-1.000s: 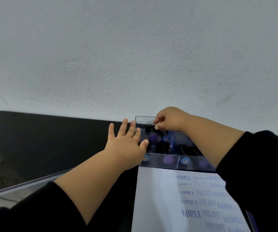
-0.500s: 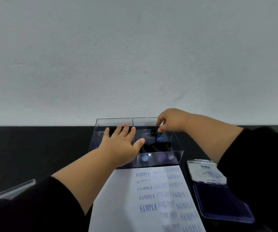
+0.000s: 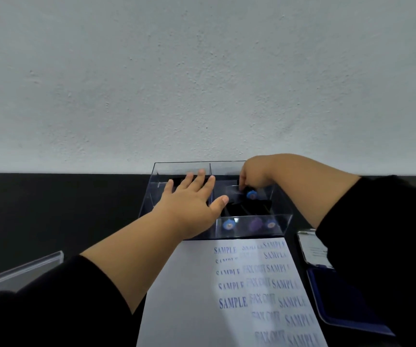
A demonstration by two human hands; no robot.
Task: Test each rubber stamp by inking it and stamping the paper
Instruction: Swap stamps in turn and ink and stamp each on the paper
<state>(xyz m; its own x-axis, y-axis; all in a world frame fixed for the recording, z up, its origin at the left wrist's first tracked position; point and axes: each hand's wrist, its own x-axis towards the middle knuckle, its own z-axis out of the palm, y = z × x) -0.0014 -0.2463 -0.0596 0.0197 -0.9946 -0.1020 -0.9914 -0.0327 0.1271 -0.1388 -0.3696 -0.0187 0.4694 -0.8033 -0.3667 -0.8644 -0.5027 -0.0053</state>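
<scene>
At the far edge of the black table (image 3: 51, 211), against the wall, a clear acrylic box (image 3: 280, 222) stands with a divider splitting it into a left and a right compartment. In the right compartment several black rubber stamps (image 3: 248, 209) lie side by side, their long axes running near to far, round blue and purple handle ends pointing toward the near wall of the box. One more stamp with a blue end (image 3: 251, 195) sits raised above the row, its blue cap also facing near and slightly down.

The right hand (image 3: 255, 175) reaches down into the right compartment with fingers curled, pinching that raised stamp by its dark body. The left hand (image 3: 189, 204) lies flat and spread over the left compartment, fingers straight and pointing far, thumb out toward the divider; it holds nothing, and whether the palm touches the box rim cannot be told.

Just near the box lies the white paper (image 3: 189, 296), printed with blue SAMPLE and FAX OUT marks. To its right an open blue ink pad (image 3: 337, 301) is partly hidden by the right sleeve.
</scene>
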